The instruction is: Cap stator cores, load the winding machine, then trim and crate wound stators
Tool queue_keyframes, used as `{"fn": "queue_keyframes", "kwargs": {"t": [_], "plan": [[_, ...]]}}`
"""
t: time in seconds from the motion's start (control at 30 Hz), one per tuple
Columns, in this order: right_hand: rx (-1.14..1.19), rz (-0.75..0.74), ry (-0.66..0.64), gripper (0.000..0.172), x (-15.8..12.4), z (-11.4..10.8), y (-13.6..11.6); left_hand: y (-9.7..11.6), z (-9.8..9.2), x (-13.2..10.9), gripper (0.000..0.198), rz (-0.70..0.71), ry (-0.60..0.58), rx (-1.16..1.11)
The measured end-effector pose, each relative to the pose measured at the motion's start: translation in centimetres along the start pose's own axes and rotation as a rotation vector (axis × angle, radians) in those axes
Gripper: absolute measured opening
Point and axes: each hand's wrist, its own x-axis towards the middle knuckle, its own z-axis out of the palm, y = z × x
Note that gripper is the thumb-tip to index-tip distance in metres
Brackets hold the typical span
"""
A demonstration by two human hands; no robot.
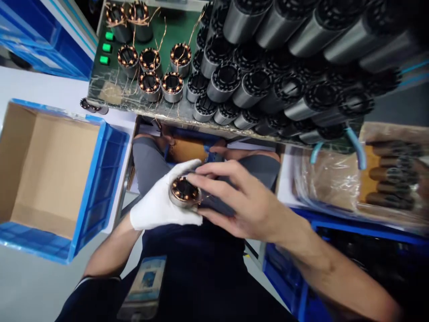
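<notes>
My left hand (161, 203), in a white glove, is wrapped round a motor stator (184, 191) with copper windings, held above my lap. Its slotted end faces up towards me. My right hand (239, 199) is bare; its index and middle fingers reach over the stator's upper rim, and the thumb lies by its lower right side. Thin copper wire ends show near the right thumb. Beyond my hands, several wound stators (149, 85) stand on the green bench top (115, 76), with loose copper leads sticking up.
Many unwound stator cores (224, 80) are stacked at the bench's right. A blue bin (89, 192) lined with cardboard stands left. At right are a plastic-wrapped carton (330, 174), blue-handled pliers (355, 145) and a blue crate (284, 273). One core (94, 106) lies by the bench corner.
</notes>
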Motion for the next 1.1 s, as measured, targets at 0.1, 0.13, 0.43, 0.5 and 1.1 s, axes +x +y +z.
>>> {"fn": "queue_keyframes", "kwargs": {"t": [0.1,0.13,0.43,0.5,1.1], "plan": [[-0.220,-0.105,0.063,0.052,0.1,-1.6,0.0,1.0,-0.1,-0.1,0.106,-0.031,0.007,-0.032],[-0.243,-0.110,0.062,0.047,-0.1,-2.1,0.1,1.2,-0.1,-0.3,0.105,-0.065,0.008,-0.039],[0.632,0.135,0.240,0.021,-1.2,0.8,-1.5,-0.1,1.7,1.6,0.058,0.112,0.220,0.186],[0.934,0.283,0.460,0.026,-1.3,3.4,-2.7,-0.7,2.3,2.0,0.050,0.124,0.118,0.011],[0.961,0.723,0.294,0.055,-5.1,6.1,-1.4,-1.5,1.2,3.2,0.058,0.408,0.066,0.394]]}}
